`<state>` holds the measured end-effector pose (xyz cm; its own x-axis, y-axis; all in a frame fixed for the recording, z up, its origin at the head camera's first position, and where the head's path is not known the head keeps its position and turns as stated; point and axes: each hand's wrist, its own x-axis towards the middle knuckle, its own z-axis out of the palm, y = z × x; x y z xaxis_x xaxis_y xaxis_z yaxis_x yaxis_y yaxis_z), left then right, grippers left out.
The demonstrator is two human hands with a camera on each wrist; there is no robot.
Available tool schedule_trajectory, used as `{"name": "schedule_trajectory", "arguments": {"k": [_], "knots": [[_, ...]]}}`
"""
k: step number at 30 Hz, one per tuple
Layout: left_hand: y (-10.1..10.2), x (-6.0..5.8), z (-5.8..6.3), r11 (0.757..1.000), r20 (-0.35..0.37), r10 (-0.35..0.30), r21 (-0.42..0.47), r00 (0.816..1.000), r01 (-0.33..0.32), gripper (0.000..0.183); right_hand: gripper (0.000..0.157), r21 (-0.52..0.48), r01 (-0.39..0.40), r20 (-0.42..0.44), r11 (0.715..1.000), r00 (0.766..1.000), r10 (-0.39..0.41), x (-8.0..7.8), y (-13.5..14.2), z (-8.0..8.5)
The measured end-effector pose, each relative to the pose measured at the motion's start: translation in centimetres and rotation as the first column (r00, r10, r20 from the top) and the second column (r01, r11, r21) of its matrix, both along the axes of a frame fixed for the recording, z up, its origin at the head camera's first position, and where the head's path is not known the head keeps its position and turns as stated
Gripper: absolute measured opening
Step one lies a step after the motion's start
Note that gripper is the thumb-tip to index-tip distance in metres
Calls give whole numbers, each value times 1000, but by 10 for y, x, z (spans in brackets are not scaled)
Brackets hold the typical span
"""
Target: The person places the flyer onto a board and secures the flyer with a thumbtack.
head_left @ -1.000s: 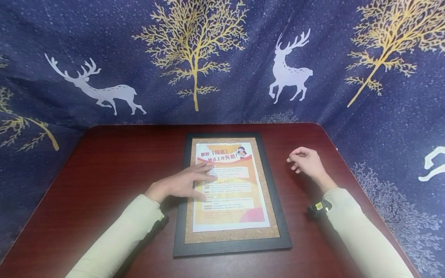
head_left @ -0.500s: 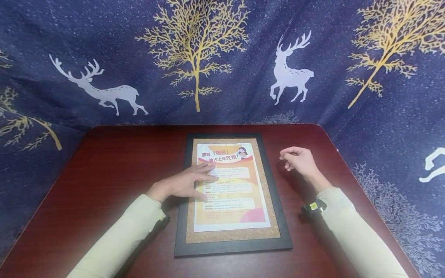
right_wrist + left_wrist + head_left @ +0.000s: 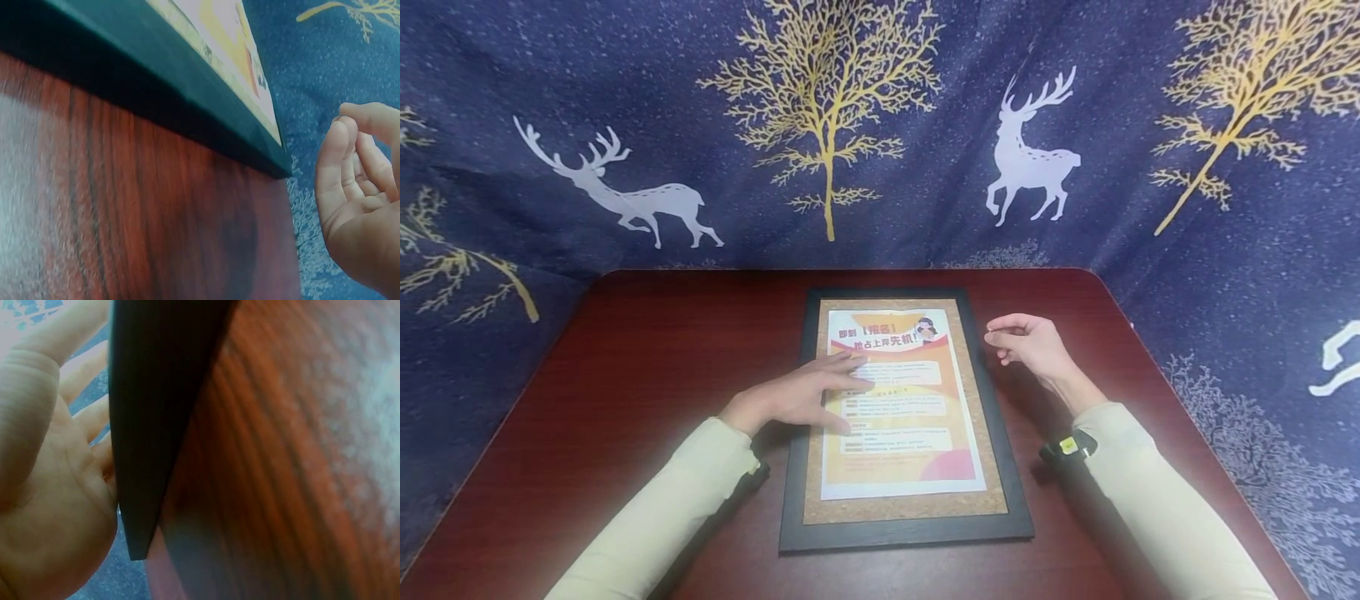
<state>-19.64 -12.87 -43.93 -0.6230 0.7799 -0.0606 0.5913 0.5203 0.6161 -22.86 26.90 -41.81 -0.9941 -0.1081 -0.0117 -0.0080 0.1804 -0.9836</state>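
A cork board (image 3: 906, 510) in a black frame (image 3: 906, 533) lies on the table, bearing an orange and yellow poster (image 3: 895, 467) with printed text. My left hand (image 3: 797, 396) spreads its straight fingers over the poster's left side; in the left wrist view the frame's edge hides part of the fingers. Just right of the frame's upper right side, my right hand (image 3: 1033, 346) is raised with thumb and forefinger pinched together. A tiny pale speck shows at those fingertips, too small to identify. In the right wrist view the pinching fingers (image 3: 334, 150) mostly cover it.
The dark red wooden table (image 3: 647, 350) reaches back to a blue cloth (image 3: 917, 150) with deer and trees that hangs behind and at both sides. A wrist camera strap (image 3: 1067, 447) sits under the right sleeve (image 3: 1157, 492).
My right hand has moved left, from well right of the board to close beside its frame, still pinching. The left hand stays on the poster. The view has shifted slightly.
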Motion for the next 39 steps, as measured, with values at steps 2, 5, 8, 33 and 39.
{"name": "schedule_trajectory", "arguments": {"k": [2,5,8,33,39], "knots": [[0,0,0,1000,-2,-2,2,1000,2,71,36,33,-17,-7,999,1000,17,0,-3,1],[0,-1,-1,1000,-4,-6,6,1000,6,71,34,72,-40,-15,997,999,42,0,-7,2],[0,-1,-1,1000,-5,-9,6,1000,9,71,36,78,-55,-17,995,998,56,-1,-9,3],[1,1,0,999,34,27,-30,999,-26,74,33,9,-53,-9,999,999,54,-5,-30,2],[2,1,1,1000,34,26,-15,999,-26,73,33,33,-65,-7,997,998,65,-10,-39,3]]}}
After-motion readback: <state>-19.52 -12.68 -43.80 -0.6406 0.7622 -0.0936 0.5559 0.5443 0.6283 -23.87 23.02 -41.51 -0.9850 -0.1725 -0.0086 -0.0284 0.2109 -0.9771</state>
